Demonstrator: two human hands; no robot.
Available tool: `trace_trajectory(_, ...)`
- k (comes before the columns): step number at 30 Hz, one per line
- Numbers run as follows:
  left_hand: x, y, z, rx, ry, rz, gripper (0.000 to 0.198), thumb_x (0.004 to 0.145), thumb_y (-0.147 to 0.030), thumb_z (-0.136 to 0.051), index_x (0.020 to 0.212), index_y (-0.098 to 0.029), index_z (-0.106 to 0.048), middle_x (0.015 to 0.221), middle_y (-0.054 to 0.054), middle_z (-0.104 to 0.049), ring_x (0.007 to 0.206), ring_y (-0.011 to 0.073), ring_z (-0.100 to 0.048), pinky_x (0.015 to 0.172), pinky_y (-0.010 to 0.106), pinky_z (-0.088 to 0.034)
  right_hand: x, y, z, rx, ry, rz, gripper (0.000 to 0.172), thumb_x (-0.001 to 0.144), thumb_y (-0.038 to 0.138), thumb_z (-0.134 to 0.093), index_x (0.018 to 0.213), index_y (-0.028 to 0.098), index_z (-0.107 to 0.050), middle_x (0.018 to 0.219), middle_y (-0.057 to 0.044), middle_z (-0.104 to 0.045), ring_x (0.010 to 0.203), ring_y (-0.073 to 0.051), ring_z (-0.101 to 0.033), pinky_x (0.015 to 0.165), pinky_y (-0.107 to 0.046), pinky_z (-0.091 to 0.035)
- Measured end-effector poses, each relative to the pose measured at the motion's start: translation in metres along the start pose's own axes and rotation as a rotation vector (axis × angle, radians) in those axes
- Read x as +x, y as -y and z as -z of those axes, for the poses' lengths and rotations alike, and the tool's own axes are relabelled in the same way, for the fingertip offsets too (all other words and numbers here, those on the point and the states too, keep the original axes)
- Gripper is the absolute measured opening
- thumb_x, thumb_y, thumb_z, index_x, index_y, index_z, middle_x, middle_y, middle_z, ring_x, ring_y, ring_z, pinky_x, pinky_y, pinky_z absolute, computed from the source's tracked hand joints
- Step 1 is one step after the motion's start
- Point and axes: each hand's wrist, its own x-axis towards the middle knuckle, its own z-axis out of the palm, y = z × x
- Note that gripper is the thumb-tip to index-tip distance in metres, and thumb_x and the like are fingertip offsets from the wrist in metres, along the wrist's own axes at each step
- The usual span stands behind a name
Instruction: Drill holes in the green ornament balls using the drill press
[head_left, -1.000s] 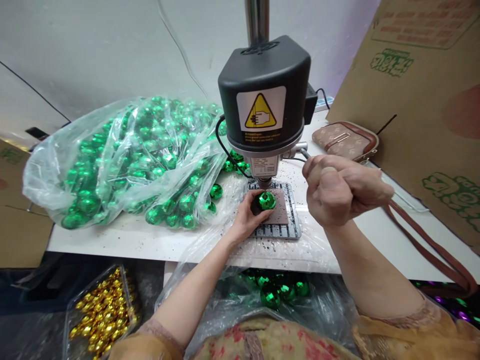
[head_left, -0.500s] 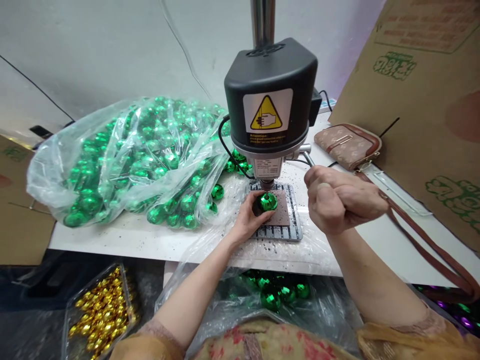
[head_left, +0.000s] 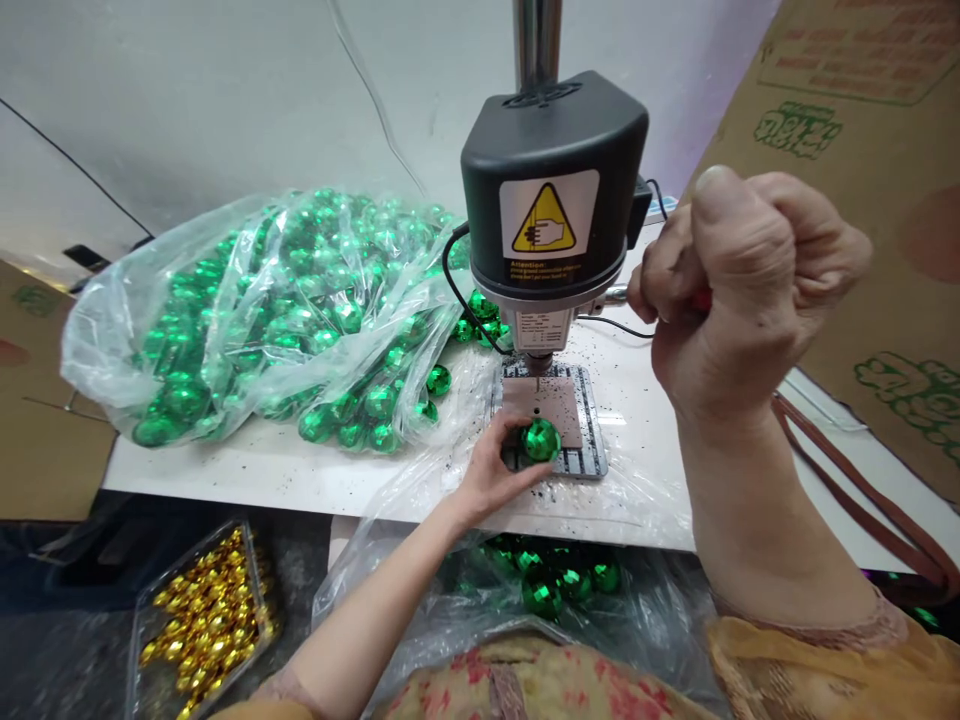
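My left hand [head_left: 486,474] is closed around a shiny green faceted bauble [head_left: 541,440], pinched between thumb and fingers over the front of the drill press base [head_left: 595,452]. Behind the bauble lies a brownish square pad [head_left: 561,400] with a small dark hole. The thin drill bit [head_left: 538,384] hangs above that pad, apart from the bauble. To the right of the black drill press [head_left: 555,150], my right hand [head_left: 746,290] is raised in a fist around the drill press handle [head_left: 616,294]. A bit of red shows between its fingers; most of the grip is hidden.
A big clear bag of green baubles [head_left: 262,320] covers the table's left side. More green baubles [head_left: 544,590] lie in plastic at my lap. A clear bin of gold baubles [head_left: 202,610] stands lower left. Cardboard boxes [head_left: 892,300] flank the table, and a brown strap [head_left: 847,490] lies at right.
My right hand has swung up and closer with the handle. The drill bit now shows clear above the pad. My left hand has drawn the bauble toward me, away from under the bit.
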Motion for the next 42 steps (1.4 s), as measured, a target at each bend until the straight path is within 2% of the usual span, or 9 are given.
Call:
trace_trajectory(3, -0.013, -0.003, 0.012, 0.061, -0.037, -0.111, 0.048, 0.087, -0.052, -0.078, 0.121, -0.024, -0.059, 0.128, 0.012, -0.069, 0.122, 0.0300, -0.067, 0.102, 0.047, -0.055, -0.002, 0.000, 0.001, -0.001, -0.010, 0.002, 0.043, 0.090, 0.019, -0.066, 0.054, 0.021, -0.042, 0.044, 0.007, -0.034, 0.039, -0.006, -0.032, 0.042, -0.030, -0.022)
trace_trajectory(6, 0.002, 0.001, 0.034, 0.256, -0.199, -0.140, 0.019, 0.101, -0.035, -0.059, 0.118, -0.025, -0.060, 0.122, 0.011, -0.070, 0.119, 0.0271, -0.066, 0.104, 0.048, -0.053, -0.002, 0.002, -0.001, -0.036, -0.015, -0.011, 0.043, 0.090, 0.017, -0.063, 0.053, 0.021, -0.041, 0.045, 0.007, -0.034, 0.039, -0.006, -0.033, 0.041, -0.030, -0.024)
trace_trajectory(10, 0.044, 0.020, 0.068, 0.728, -0.184, 0.036, 0.027, 0.097, -0.011, -0.045, 0.108, -0.021, -0.067, 0.116, 0.017, -0.068, 0.116, 0.0342, -0.062, 0.100, 0.052, -0.051, -0.002, 0.003, -0.001, -0.023, -0.035, -0.025, 0.039, 0.088, 0.018, -0.066, 0.055, 0.022, -0.046, 0.044, 0.007, -0.033, 0.038, -0.007, -0.034, 0.041, -0.030, -0.023)
trace_trajectory(14, 0.073, 0.039, 0.086, 0.998, -0.077, 0.243, 0.027, 0.088, -0.004, -0.051, 0.102, -0.018, -0.070, 0.110, 0.020, -0.066, 0.113, 0.0394, -0.060, 0.091, 0.051, -0.053, -0.003, 0.002, 0.001, -0.013, -0.035, -0.020, 0.039, 0.089, 0.019, -0.068, 0.056, 0.022, -0.047, 0.045, 0.008, -0.032, 0.038, -0.008, -0.035, 0.041, -0.030, -0.025)
trace_trajectory(17, 0.078, 0.037, 0.088, 0.910, -0.109, 0.210, 0.025, 0.086, -0.009, -0.063, 0.107, -0.020, -0.069, 0.114, 0.017, -0.066, 0.109, 0.0359, -0.063, 0.093, 0.050, -0.053, -0.004, 0.001, 0.002, -0.023, -0.017, -0.022, 0.041, 0.089, 0.024, -0.070, 0.056, 0.022, -0.046, 0.045, 0.007, -0.030, 0.039, -0.008, -0.036, 0.042, -0.030, -0.027)
trace_trajectory(21, 0.069, 0.015, 0.077, 0.385, -0.211, 0.140, 0.037, 0.090, -0.034, -0.073, 0.124, -0.023, -0.064, 0.113, 0.009, -0.068, 0.098, 0.0241, -0.067, 0.088, 0.038, -0.056, -0.006, 0.001, 0.003, -0.005, 0.006, 0.020, 0.048, 0.090, 0.028, -0.071, 0.053, 0.021, -0.042, 0.046, 0.006, -0.033, 0.039, -0.008, -0.034, 0.041, -0.031, -0.025)
trace_trajectory(26, 0.054, 0.001, 0.045, -0.186, 0.044, 0.191, 0.053, 0.094, -0.056, -0.067, 0.135, -0.023, -0.062, 0.120, 0.008, -0.073, 0.104, 0.0219, -0.071, 0.091, 0.035, -0.058, -0.007, 0.001, 0.001, 0.002, 0.003, 0.014, 0.048, 0.091, 0.029, -0.071, 0.053, 0.021, -0.042, 0.047, 0.007, -0.032, 0.041, -0.007, -0.034, 0.043, -0.030, -0.024)
trace_trajectory(37, 0.056, 0.012, 0.029, -0.034, 0.057, 0.180, 0.052, 0.088, -0.049, -0.076, 0.130, -0.021, -0.064, 0.109, 0.007, -0.073, 0.085, 0.0177, -0.067, 0.077, 0.031, -0.056, -0.007, 0.007, 0.000, -0.015, 0.033, -0.012, 0.048, 0.090, 0.032, -0.072, 0.055, 0.020, -0.042, 0.048, 0.006, -0.036, 0.043, -0.008, -0.036, 0.043, -0.030, -0.026)
trace_trajectory(42, 0.056, 0.007, 0.020, 0.085, 0.058, 0.126, 0.050, 0.085, -0.040, -0.079, 0.129, -0.022, -0.065, 0.114, 0.008, -0.073, 0.096, 0.0224, -0.069, 0.079, 0.034, -0.056, -0.008, 0.005, -0.003, -0.033, -0.003, 0.029, 0.048, 0.092, 0.030, -0.069, 0.056, 0.021, -0.039, 0.047, 0.006, -0.035, 0.041, -0.007, -0.032, 0.041, -0.030, -0.023)
